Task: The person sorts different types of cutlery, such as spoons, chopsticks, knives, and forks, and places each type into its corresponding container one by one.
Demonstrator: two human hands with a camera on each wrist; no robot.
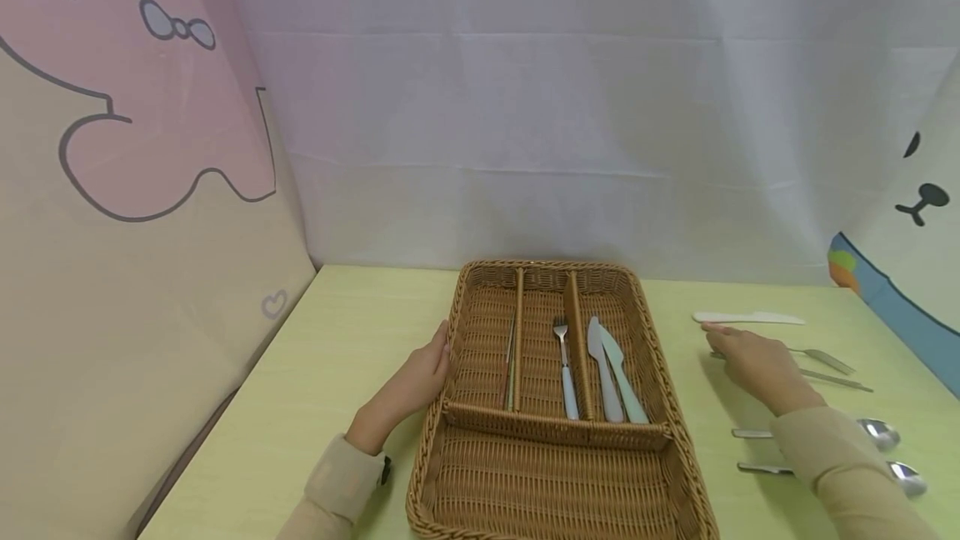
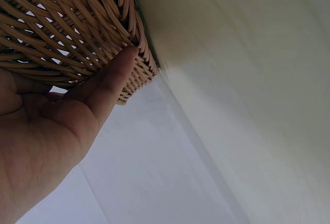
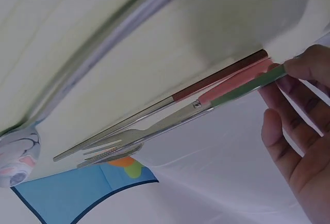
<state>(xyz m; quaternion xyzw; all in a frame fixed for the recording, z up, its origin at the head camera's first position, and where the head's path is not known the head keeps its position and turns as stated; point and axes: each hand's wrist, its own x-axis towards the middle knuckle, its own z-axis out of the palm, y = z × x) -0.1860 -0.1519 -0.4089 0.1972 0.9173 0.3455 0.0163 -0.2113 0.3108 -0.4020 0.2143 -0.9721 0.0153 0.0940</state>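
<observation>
Left hand, fingers extended, presses brown wicker basket (likely steadying it); right hand pinches green-handled metal chopstick.

At the middle of the pale yellow table, rectangular brown wicker basket; behind, grey cloth curtain. In the left rear compartment, slim red and green sticks beside the divider; in the middle one, blue-handled metal fork; in the right one, grey knife left of mint-green knife. Right of the basket, back to front: white knife, pink-handled metal fork beside brown-handled metal chopstick and green-handled metal chopstick, then two silver metal spoons.
</observation>
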